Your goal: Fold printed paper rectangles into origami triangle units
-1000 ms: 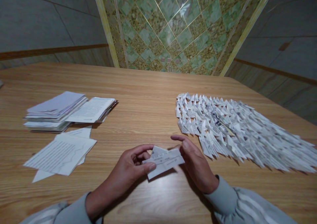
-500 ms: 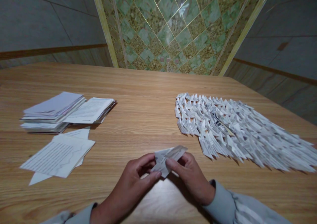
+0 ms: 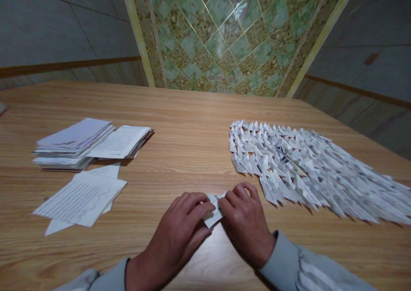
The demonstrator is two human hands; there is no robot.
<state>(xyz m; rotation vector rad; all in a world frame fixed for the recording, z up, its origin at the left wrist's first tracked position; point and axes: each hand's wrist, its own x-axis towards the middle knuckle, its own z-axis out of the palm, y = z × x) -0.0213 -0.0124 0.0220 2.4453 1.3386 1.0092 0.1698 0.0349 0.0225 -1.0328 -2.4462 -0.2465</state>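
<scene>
Head view: folded paper (image 3: 213, 218) between left hand (image 3: 183, 226) and right hand (image 3: 246, 222), in the fingertip grip of both.

Left hand (image 3: 181, 226) and right hand (image 3: 246, 222) now knuckles-up, fingers (image 3: 196, 199) over the folded paper (image 3: 212, 220), less visible than before

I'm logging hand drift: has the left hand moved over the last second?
Yes: the left hand has shifted rightward, farther from the loose sheets, which lie unmoved on the table.
</scene>
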